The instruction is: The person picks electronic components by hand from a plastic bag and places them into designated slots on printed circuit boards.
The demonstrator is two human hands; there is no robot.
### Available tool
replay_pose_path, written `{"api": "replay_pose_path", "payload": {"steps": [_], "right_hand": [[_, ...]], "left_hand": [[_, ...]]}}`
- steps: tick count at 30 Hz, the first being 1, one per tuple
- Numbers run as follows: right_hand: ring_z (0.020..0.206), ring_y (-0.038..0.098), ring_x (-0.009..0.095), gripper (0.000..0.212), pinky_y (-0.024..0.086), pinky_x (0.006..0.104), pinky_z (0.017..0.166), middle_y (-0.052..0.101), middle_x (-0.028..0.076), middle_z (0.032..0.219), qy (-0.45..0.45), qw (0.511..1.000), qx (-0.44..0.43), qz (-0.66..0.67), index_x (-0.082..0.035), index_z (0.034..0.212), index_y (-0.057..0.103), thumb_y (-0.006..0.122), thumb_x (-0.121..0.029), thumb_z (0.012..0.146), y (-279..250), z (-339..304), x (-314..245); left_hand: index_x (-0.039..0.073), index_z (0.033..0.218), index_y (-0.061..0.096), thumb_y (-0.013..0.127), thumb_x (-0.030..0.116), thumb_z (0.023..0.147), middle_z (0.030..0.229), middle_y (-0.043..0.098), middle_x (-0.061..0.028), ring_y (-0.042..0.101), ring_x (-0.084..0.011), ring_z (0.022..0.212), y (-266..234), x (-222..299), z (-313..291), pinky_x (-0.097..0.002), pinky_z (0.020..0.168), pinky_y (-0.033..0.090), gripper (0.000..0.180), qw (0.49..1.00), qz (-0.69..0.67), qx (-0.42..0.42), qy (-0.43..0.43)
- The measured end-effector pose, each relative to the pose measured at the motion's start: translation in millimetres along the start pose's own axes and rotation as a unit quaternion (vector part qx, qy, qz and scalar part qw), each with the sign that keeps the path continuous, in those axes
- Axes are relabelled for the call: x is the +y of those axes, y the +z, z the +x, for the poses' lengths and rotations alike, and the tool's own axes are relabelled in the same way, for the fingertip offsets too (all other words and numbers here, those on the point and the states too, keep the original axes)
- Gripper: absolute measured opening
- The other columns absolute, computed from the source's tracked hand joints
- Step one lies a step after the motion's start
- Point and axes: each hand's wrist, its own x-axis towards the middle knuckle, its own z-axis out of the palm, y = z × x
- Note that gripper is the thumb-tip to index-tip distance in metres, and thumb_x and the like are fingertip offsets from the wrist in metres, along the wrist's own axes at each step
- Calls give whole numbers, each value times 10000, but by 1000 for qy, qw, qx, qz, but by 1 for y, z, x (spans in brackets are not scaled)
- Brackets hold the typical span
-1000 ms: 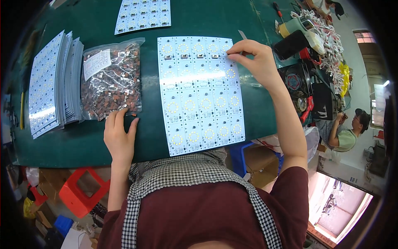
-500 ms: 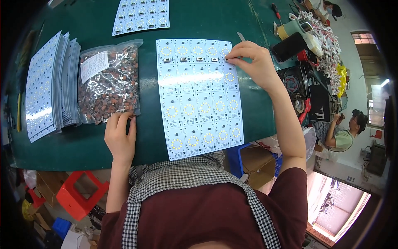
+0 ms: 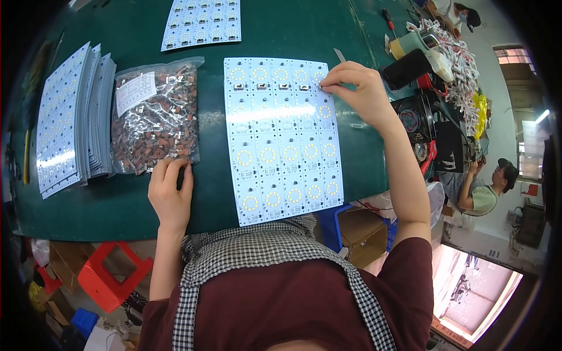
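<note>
A white circuit board panel (image 3: pixel 280 140) with rings of yellow LEDs lies on the green table in front of me. Small dark-and-silver slide switches (image 3: pixel 284 86) sit in a row across its upper part. My right hand (image 3: pixel 357 90) pinches at the panel's upper right edge, just past the last switch of that row; whatever is between its fingertips is hidden. My left hand (image 3: pixel 168 193) is closed in a pinch at the lower right corner of a clear plastic bag (image 3: pixel 155 126) full of small brown and silver parts. What those fingertips hold is too small to tell.
Left of the bag stands a leaning stack of panels (image 3: pixel 64 123). Another panel (image 3: pixel 202 23) with switches lies at the far edge. To the right are a black cylinder (image 3: pixel 405 69), a fan (image 3: pixel 413 117) and white cables (image 3: pixel 465 76). A red stool (image 3: pixel 111 275) stands below left.
The view has shifted slightly. Both hands keep their pinched poses, the right at the panel's upper right edge and the left at the bag's corner.
</note>
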Motion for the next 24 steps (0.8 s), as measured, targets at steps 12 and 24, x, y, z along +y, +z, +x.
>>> {"api": "replay_pose_path", "payload": {"steps": [12,24], "right_hand": [[791,622,210,94,496,301,711,663,68,839,-1,1000,-11,4,-23,835,703,688,-24,742,-1,0,-3],[806,625,215,83,514,317,705,664,55,847,-126,980,48,-145,-49,826,696,684,-36,744,8,-7,2]], "left_hand": [[23,847,607,668,1,731,903,571,-88,545,-264,832,-1,0,1,-359,719,446,133,999,-12,35,23],[1,825,599,665,-65,701,831,638,-98,589,-267,784,-2,-2,1,-344,711,462,155,995,-81,39,51]]}}
